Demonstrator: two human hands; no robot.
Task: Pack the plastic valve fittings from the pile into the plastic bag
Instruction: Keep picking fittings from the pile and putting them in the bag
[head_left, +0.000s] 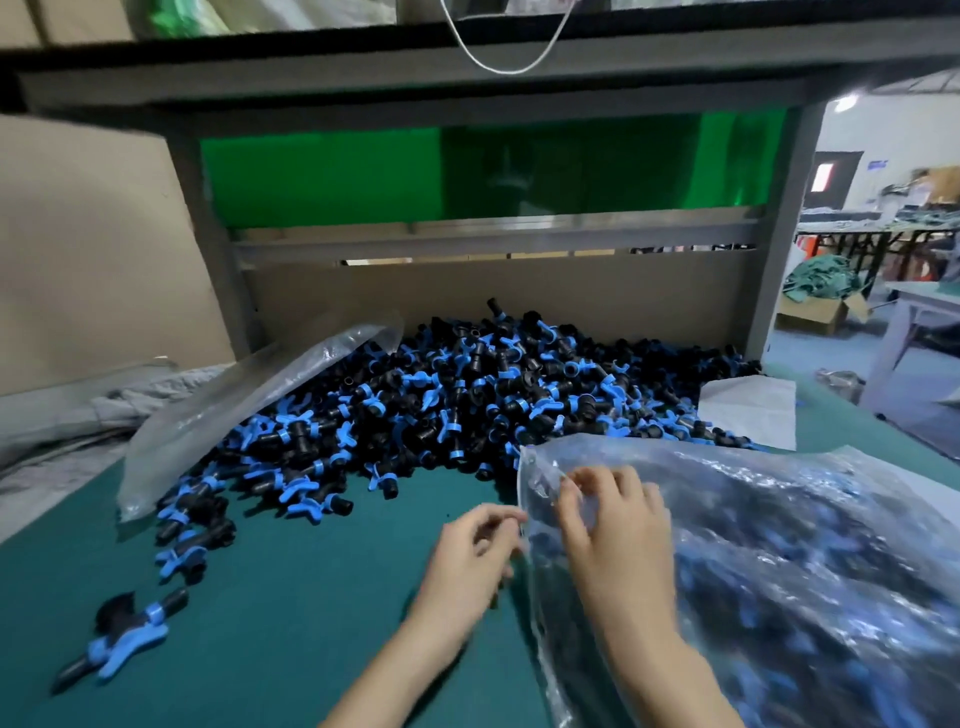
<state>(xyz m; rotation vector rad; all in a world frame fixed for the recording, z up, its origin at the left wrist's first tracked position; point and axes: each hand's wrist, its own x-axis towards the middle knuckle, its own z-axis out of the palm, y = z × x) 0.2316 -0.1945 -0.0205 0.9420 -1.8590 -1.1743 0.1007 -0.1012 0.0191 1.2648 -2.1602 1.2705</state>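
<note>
I see right hand (613, 530) pinching bag (789, 551) mouth | left hand (475, 553) curled beside it, cannot tell its hold | fittings pile (467, 395) just behind both

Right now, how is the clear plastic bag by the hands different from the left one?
The clear plastic bag by the hands bulges with fittings; the left clear plastic bag lies flat, seemingly empty. The right hand holds the first; none touches the left bag. Both are transparent.
</note>
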